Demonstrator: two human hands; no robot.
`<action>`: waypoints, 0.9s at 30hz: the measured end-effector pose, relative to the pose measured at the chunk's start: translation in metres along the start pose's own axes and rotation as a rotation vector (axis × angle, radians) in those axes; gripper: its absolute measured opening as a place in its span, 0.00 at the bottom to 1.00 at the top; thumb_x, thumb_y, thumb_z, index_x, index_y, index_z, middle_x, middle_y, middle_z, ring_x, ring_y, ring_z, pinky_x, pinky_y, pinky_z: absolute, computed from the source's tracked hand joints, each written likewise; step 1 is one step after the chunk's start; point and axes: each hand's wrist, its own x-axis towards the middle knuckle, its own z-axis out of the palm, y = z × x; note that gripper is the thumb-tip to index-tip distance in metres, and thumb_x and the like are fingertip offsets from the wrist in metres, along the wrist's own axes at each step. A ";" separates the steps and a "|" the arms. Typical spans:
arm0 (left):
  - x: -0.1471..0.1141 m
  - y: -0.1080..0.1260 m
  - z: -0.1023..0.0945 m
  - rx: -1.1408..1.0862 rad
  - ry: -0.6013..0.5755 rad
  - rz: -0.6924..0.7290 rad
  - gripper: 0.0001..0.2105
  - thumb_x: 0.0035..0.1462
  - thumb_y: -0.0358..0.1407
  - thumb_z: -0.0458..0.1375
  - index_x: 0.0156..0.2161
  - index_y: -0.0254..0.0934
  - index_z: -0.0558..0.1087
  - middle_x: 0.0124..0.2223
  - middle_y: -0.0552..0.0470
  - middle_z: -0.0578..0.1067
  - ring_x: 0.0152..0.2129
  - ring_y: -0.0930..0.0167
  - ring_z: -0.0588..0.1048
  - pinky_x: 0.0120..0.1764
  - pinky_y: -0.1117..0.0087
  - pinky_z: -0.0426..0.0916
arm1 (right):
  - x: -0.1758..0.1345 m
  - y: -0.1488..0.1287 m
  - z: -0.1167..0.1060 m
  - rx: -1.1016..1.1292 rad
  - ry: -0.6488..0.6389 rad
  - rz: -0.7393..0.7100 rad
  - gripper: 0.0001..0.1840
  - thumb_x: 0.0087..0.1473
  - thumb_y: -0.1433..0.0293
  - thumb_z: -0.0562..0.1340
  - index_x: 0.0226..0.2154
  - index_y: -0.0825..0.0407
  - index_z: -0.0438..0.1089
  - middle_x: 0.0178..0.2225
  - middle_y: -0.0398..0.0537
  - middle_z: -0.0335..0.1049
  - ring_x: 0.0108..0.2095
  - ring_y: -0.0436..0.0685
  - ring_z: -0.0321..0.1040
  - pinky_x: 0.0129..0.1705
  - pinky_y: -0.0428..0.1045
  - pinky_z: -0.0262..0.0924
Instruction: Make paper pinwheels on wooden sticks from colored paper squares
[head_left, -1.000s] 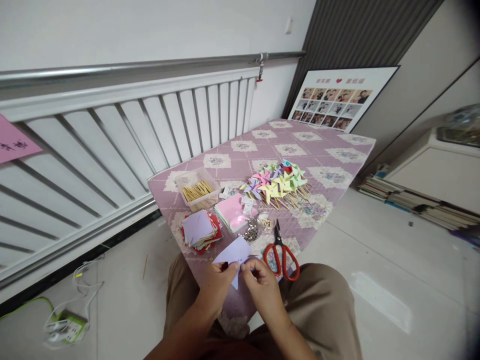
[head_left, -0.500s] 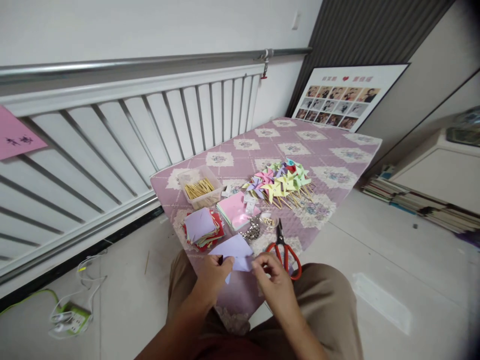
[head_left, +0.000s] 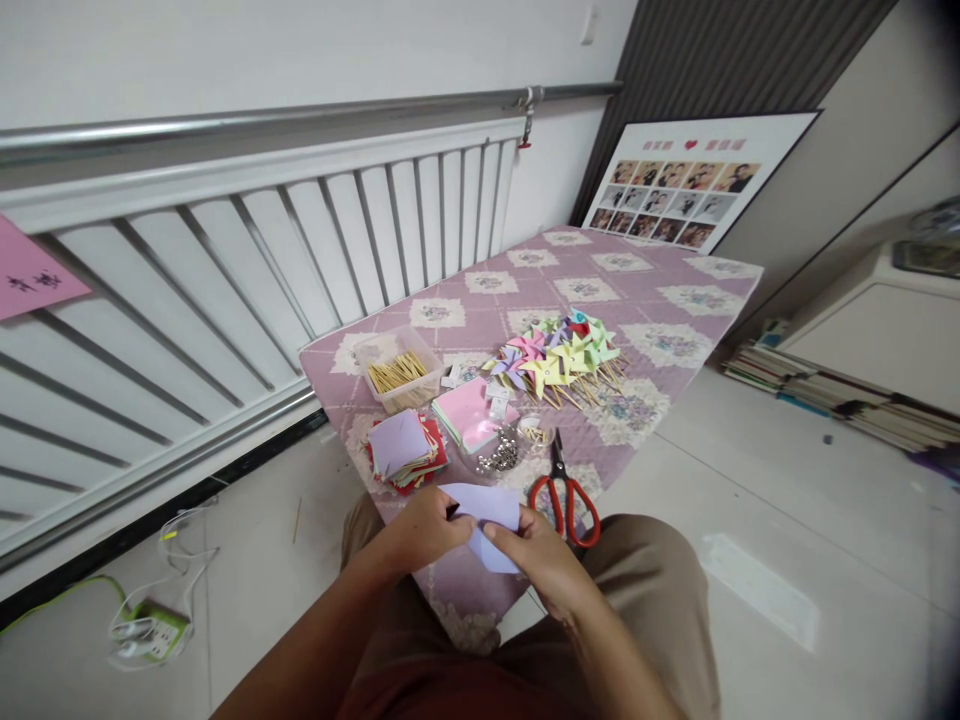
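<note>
Over the table's near corner, a lilac sheet of paper (head_left: pixel 491 508) is held between both hands, partly folded over. My left hand (head_left: pixel 429 528) is closed on its left side, thumb on top. My right hand (head_left: pixel 541 556) pinches the right side, its thumb pressed on the paper and its fingers behind, partly hidden. Red-handled scissors (head_left: pixel 564 500) lie just right of the right hand. Beyond the paper are a heap of small metal pieces (head_left: pixel 501 452) and a small round dish (head_left: pixel 535 433) of short light pieces. A stack of coloured paper squares (head_left: pixel 405 447) sits beyond the left hand.
A plastic box (head_left: pixel 401 372) holds thin wooden sticks. Beside it lie pink paper sheets (head_left: pixel 472 410). Finished paper pinwheels (head_left: pixel 559 355) are piled farther back on the cloth-covered table (head_left: pixel 630 262). A radiator (head_left: pixel 300 230) runs along the left; a power strip (head_left: pixel 159 632) lies on the floor.
My right hand has come onto the paper's right side and now grips it. The paper has been turned and its flap pressed inward. The left hand has shifted slightly, thumb further over the sheet.
</note>
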 end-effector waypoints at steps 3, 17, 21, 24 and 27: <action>0.001 0.001 -0.001 0.078 0.034 -0.015 0.08 0.45 0.32 0.54 0.17 0.36 0.65 0.17 0.58 0.63 0.17 0.75 0.56 0.21 0.72 0.48 | 0.000 0.001 0.002 -0.029 0.038 -0.032 0.20 0.38 0.60 0.71 0.36 0.52 0.78 0.27 0.45 0.78 0.25 0.55 0.69 0.28 0.47 0.61; 0.003 0.000 0.009 -0.080 0.412 0.080 0.07 0.43 0.29 0.57 0.31 0.37 0.73 0.31 0.53 0.74 0.28 0.71 0.68 0.32 0.73 0.61 | 0.010 0.019 0.002 -0.051 0.265 -0.104 0.15 0.40 0.63 0.68 0.33 0.53 0.77 0.31 0.50 0.80 0.30 0.61 0.74 0.32 0.52 0.68; -0.018 -0.010 0.023 -0.304 0.632 0.109 0.05 0.47 0.32 0.59 0.24 0.38 0.67 0.25 0.56 0.66 0.25 0.72 0.64 0.32 0.73 0.60 | 0.014 0.023 0.000 0.035 0.331 -0.114 0.17 0.41 0.61 0.68 0.34 0.53 0.77 0.34 0.52 0.80 0.33 0.62 0.75 0.35 0.53 0.68; -0.030 -0.023 0.045 -0.500 0.452 -0.070 0.09 0.47 0.36 0.60 0.22 0.38 0.66 0.22 0.58 0.63 0.21 0.74 0.61 0.27 0.73 0.58 | 0.016 0.023 0.000 0.118 0.361 -0.120 0.16 0.41 0.61 0.69 0.34 0.53 0.76 0.33 0.50 0.80 0.31 0.60 0.74 0.34 0.51 0.67; -0.028 -0.029 0.064 -0.678 0.367 -0.191 0.12 0.44 0.40 0.64 0.33 0.36 0.73 0.30 0.53 0.72 0.26 0.72 0.67 0.31 0.73 0.60 | 0.017 0.019 0.003 0.158 0.380 -0.117 0.16 0.40 0.62 0.69 0.32 0.53 0.76 0.31 0.50 0.79 0.29 0.59 0.74 0.33 0.51 0.67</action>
